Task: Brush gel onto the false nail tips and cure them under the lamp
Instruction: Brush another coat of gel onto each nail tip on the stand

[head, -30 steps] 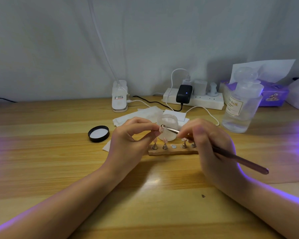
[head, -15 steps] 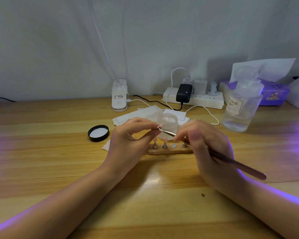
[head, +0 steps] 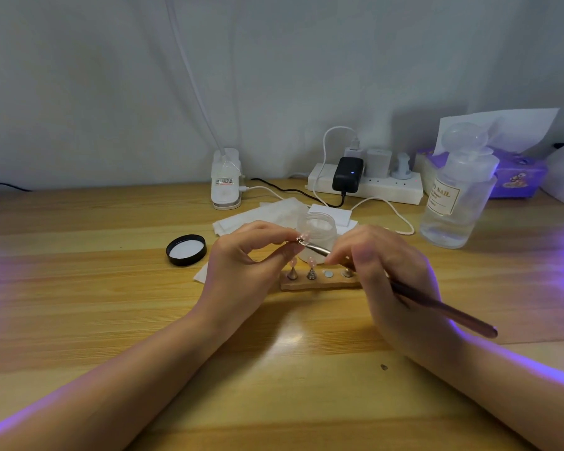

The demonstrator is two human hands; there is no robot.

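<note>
While both hands work above the wooden table (head: 95, 288), left hand (head: 245, 271) pinching a false nail tip (head: 304, 237) at centre, right hand (head: 391, 275) at three o'clock gripping the brush (head: 443, 312), bristles touching that tip, wooden holder (head: 319, 283) just beneath, gel jar (head: 316, 227) at twelve o'clock.

Black lid (head: 186, 250), purple tissue box (head: 518, 177)

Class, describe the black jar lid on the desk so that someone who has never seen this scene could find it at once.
Start at the wooden desk and find the person's left hand, which pinches a false nail tip. Just left of that hand, beyond its knuckles, lies the black jar lid, flat and upturned. It is the only round black thing there, with a white lining inside, unlike the white paper wipes nearby.
</note>
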